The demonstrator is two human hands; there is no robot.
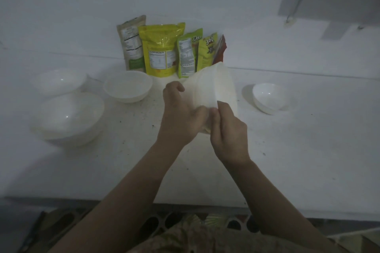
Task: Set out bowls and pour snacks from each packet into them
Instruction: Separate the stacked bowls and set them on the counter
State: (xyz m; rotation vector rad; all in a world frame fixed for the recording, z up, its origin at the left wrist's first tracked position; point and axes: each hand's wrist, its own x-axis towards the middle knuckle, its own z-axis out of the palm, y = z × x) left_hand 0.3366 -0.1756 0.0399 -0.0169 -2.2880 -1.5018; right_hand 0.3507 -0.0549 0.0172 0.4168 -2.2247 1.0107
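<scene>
Beyond the hands stand five packets; the yellow packet [161, 50] reads "NUTRITION FACTS", another packet [208, 51] shows "300". The left hand [181, 115] and right hand [228, 131] both grip a tilted white bowl [216, 86] above the worktop [287, 150]. Three bowls [70, 117] sit left of the hands, one small bowl [269, 96] right. Other print is too blurred to read.

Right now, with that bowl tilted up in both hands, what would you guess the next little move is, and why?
Probably lowering the held bowl upright onto the bare counter between the middle bowl and the right bowl. Both the left hand and right hand grip it, and the packets stand unopened-looking behind.
</scene>
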